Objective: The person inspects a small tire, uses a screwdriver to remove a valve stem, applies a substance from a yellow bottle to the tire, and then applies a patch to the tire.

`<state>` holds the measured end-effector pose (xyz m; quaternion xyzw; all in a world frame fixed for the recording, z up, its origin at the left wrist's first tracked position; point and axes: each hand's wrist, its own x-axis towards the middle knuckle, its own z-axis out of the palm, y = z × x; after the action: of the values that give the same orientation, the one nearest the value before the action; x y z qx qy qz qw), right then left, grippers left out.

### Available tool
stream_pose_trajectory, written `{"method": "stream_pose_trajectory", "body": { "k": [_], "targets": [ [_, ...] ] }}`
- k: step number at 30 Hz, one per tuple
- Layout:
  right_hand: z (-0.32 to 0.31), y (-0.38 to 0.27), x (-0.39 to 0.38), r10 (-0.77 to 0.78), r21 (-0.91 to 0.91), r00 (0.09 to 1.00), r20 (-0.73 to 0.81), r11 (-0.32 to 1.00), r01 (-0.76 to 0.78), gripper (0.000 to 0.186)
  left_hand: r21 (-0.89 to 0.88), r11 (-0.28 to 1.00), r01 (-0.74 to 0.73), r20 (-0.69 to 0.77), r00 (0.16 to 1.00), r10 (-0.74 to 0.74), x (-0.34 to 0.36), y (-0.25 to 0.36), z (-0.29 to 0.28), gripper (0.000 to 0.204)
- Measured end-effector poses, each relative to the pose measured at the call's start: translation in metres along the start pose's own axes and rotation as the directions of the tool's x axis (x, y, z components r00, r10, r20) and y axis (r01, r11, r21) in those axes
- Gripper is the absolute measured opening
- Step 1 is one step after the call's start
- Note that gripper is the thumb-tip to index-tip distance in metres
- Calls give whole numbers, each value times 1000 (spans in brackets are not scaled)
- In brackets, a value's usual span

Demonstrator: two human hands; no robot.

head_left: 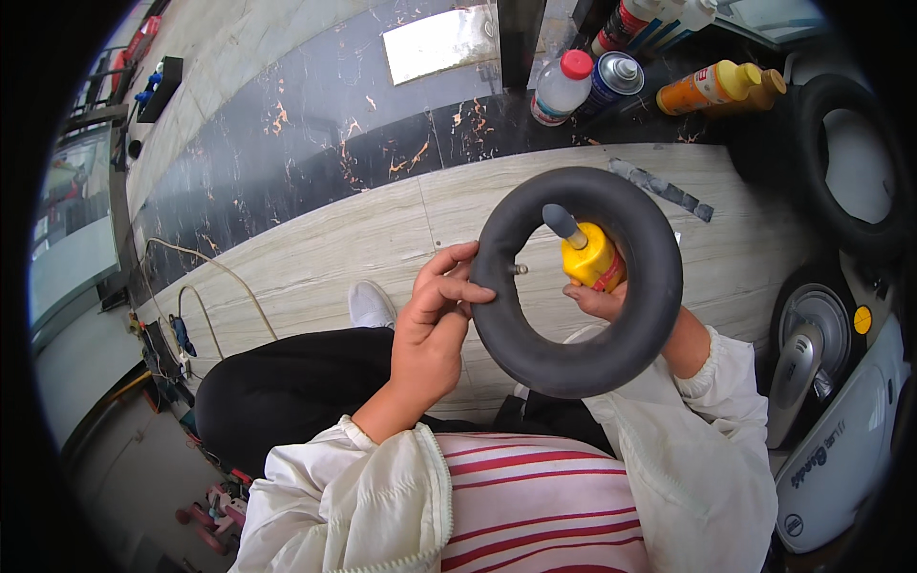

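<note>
Black inner tube [659, 277] is up off the floor, in front of the person's lap, ring face turned up to the cam. Short metal valve [519, 269] sticks into the hole from the L inner wall, just inside of where the L hand holds.

L hand [430, 320] grips the tube's L side btwn bent fingers & thumb, one fingertip lying on the rubber.

R hand [602, 301] comes in from behind the tube's R side; thumb shows thru the hole, curled on a yellow tool [589, 258] w/ a red band. Rest of that grip is hidden, but it's clearly holding the tool.

Key relation: tool's long axis slants up-L from the R hand, its rounded grey tip [561, 223] aimed at the upper-L inner wall, valve a bit below & L of it. Tip overlaps the inner edge in view; contact w/ rubber, can't tell. R hand is nearer the tool, L hand nearer the valve.

Further out: dark strip [661, 189] on the floor beyond the tube, then red-capped bottle [562, 91], blue spray can [611, 78] & orange bottle [695, 91]. Another black tire [812, 143] far R; white shoe [371, 306] L of the tube.
</note>
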<state>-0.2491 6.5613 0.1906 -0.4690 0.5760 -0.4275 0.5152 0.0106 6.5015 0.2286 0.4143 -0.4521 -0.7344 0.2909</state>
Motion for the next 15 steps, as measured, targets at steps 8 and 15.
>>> {"method": "stream_pose_trajectory", "body": {
  "k": [8, 15],
  "targets": [
    [15, -6, -3, -170, -226, 985, 19, 959, 170, 58, -252, 927, 277, -29, 956, -293, 0, 4, 7, 35],
    [21, -19, -3, -184, -321, 983, -24, 932, 166, 54, -153, 941, 301, -15, 952, -307, 2, 6, 14, 67]
  ]
}}
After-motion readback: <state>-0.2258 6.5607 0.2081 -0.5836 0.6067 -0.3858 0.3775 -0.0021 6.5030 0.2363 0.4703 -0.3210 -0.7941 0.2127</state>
